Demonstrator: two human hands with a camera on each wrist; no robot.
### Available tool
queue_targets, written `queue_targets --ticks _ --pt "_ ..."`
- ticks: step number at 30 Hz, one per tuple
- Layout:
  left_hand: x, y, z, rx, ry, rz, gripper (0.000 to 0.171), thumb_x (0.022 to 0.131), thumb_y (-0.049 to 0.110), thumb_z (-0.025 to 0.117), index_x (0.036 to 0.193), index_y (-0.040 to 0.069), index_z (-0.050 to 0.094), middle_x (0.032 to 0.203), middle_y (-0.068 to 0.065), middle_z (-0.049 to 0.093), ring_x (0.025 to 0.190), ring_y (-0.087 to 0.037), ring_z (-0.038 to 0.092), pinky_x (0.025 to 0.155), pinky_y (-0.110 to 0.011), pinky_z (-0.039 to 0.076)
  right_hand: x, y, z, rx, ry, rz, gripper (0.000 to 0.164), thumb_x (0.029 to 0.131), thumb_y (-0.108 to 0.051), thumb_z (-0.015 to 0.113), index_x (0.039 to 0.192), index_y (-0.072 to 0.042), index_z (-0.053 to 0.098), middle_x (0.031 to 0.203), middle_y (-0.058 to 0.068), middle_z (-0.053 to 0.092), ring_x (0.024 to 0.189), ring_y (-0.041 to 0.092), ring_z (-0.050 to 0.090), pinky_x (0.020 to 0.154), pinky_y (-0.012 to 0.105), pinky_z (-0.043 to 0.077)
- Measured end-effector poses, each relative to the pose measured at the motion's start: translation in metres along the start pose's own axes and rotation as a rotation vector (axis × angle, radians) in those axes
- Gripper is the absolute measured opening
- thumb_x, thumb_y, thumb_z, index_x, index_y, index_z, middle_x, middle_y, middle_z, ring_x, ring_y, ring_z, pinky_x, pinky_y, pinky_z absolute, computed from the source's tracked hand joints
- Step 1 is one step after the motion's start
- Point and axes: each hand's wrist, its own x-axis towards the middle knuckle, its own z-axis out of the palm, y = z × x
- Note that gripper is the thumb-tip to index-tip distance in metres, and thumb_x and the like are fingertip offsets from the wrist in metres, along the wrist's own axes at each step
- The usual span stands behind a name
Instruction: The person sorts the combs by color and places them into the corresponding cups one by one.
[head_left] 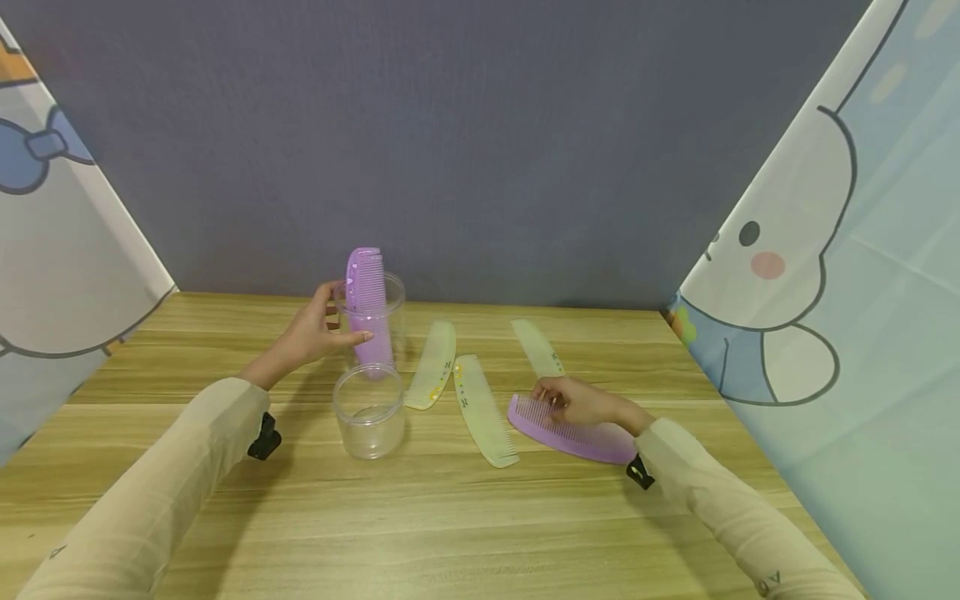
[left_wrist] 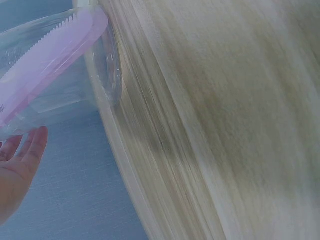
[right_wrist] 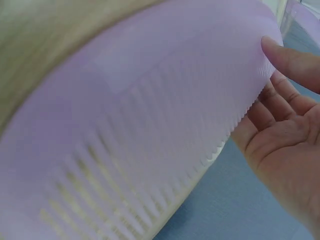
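left hand point(head_left: 311, 332) at a tall clear jar point(head_left: 398, 333), thumb across its near side, other fingers round the left wall; upright purple comb point(head_left: 367, 308) stands inside, leaning slightly, top well above the rim. right hand point(head_left: 581, 402) pinches a second purple comb point(head_left: 577, 442) near one end by its toothed side, thumb on one face, fingers behind, spine toward the person; cannot tell whether it touches the wood. in the way: a short clear jar point(head_left: 369, 429) stands directly in front of the tall one, its rim overlapping the tall jar's foot in the head view. between jars and right hand lie two pale green combs point(head_left: 483, 412), upper parts close together; a third pale comb point(head_left: 534, 343) lies beyond the right hand, which hides its near end. wooden table point(head_left: 420, 533) under all, dark grey panel point(head_left: 450, 150) behind, cartoon-printed sheets point(head_left: 787, 250) either side, black clips point(head_left: 264, 437) at both cuffs
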Motion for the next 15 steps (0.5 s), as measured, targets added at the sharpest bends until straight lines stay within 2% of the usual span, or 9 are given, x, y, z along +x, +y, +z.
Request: queue_targets --ticks 6,10,15 --pt "0.000 0.000 0.000 0.002 0.000 -0.002 0.101 0.073 0.031 0.077 0.142 -0.001 0.011 0.139 -0.030 0.028 0.121 -0.049 0.039 0.097 -0.055 0.042 0.002 -0.001 -0.005 0.050 -0.023 -0.036 0.027 0.078 0.009 0.057 0.105 0.006 0.051 0.081 0.016 0.061 0.075 0.013 0.053 0.063 0.019 0.049" --pt "0.000 0.000 0.000 0.005 0.001 0.001 0.100 0.073 0.031 0.076 0.142 0.000 0.011 0.139 -0.030 0.028 0.121 -0.049 0.039 0.097 -0.055 0.043 0.005 -0.001 -0.009 0.041 -0.008 -0.062 0.026 0.079 0.008 0.058 0.104 0.007 0.052 0.082 0.016 0.061 0.078 0.016 0.055 0.066 0.021 0.051" --pt "0.000 0.000 0.000 0.007 0.001 0.006 0.099 0.074 0.031 0.076 0.142 0.000 0.011 0.139 -0.030 0.028 0.121 -0.049 0.039 0.096 -0.055 0.043 0.011 -0.004 -0.018 0.070 0.030 -0.052 0.027 0.081 0.006 0.059 0.107 0.008 0.051 0.085 0.018 0.061 0.080 0.018 0.057 0.068 0.022 0.051"
